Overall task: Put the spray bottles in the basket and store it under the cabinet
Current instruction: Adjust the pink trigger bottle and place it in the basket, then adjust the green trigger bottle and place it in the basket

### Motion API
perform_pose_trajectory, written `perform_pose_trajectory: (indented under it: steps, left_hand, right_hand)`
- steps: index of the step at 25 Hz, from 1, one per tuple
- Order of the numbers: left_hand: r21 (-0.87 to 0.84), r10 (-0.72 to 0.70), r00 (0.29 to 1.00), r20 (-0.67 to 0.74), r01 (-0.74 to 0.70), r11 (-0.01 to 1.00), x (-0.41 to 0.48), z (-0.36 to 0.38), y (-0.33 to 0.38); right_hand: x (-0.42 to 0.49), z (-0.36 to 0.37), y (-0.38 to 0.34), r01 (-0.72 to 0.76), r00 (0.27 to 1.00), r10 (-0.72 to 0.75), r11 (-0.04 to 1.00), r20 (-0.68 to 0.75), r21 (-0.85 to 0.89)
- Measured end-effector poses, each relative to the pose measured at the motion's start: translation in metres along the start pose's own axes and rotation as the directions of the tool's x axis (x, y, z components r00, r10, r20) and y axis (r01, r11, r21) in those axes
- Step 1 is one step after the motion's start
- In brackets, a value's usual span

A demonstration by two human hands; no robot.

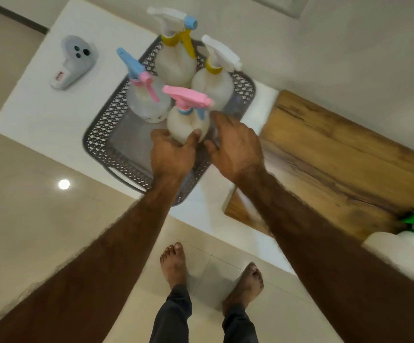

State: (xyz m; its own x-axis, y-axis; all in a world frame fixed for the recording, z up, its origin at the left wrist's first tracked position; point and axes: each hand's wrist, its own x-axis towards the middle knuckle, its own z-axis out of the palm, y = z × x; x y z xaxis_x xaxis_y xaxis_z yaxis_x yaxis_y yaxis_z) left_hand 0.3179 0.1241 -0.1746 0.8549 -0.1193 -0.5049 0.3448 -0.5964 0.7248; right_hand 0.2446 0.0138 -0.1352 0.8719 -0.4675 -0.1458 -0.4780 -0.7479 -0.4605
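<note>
Just beyond the hands: basket [97,142] on counter [40,112] holds four spray bottles | left hand [170,154] grasps pink-headed bottle [188,122], likely to seat it upright | right hand [235,147] spread loose beside it, grasping nothing | green-headed bottle [398,248] far right, blurred, cut off | cabinet unseen.

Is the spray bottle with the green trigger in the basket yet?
No. The green-trigger bottle is on the wooden counter, apart from the basket.
</note>
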Motion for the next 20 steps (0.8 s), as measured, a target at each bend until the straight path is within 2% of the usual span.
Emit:
perform_pose_trajectory:
  steps: [3,5,6,8,10,12,13,16,18,20]
  left_hand:
    - [0.032,0.034,0.996,-0.087,-0.031,0.999,-0.023,0.005,0.0]
    - [0.104,0.209,0.967,-0.143,-0.196,0.975,-0.055,0.011,-0.002]
    - [0.126,0.296,0.946,-0.129,-0.281,0.951,-0.075,0.015,-0.001]
    - [0.125,0.44,0.898,0.016,-0.438,0.89,-0.112,0.043,0.006]
    - [0.075,0.473,0.844,0.252,-0.505,0.86,-0.141,0.079,0.018]
    - [0.055,0.447,0.744,0.497,-0.541,0.839,-0.174,0.125,0.035]
    - [0.057,0.421,0.701,0.576,-0.548,0.834,-0.189,0.146,0.04]
    - [0.097,0.316,0.616,0.721,-0.542,0.835,-0.222,0.198,0.048]
    - [0.181,0.203,0.595,0.777,-0.521,0.834,-0.239,0.227,0.044]
    - [0.297,0.062,0.604,0.795,-0.475,0.828,-0.251,0.252,0.038]
  right_hand:
    - [-0.041,-0.009,0.021,-0.01,0.976,0.019,0.999,-0.216,0.043]
    - [-0.069,-0.02,0.042,-0.084,0.963,0.094,0.995,-0.253,0.049]
    - [-0.079,-0.025,0.053,-0.131,0.958,0.144,0.989,-0.249,0.068]
    - [-0.104,-0.042,0.082,-0.238,0.935,0.252,0.967,-0.25,0.086]
    - [-0.122,-0.058,0.112,-0.304,0.894,0.321,0.947,-0.313,0.103]
    - [-0.149,-0.077,0.149,-0.369,0.818,0.399,0.916,-0.414,0.153]
    - [-0.163,-0.086,0.167,-0.404,0.778,0.441,0.897,-0.448,0.181]
    - [-0.207,-0.106,0.211,-0.528,0.649,0.584,0.807,-0.487,0.264]
    - [-0.237,-0.113,0.234,-0.633,0.535,0.696,0.705,-0.478,0.319]
    - [-0.266,-0.117,0.253,-0.735,0.416,0.792,0.582,-0.446,0.348]
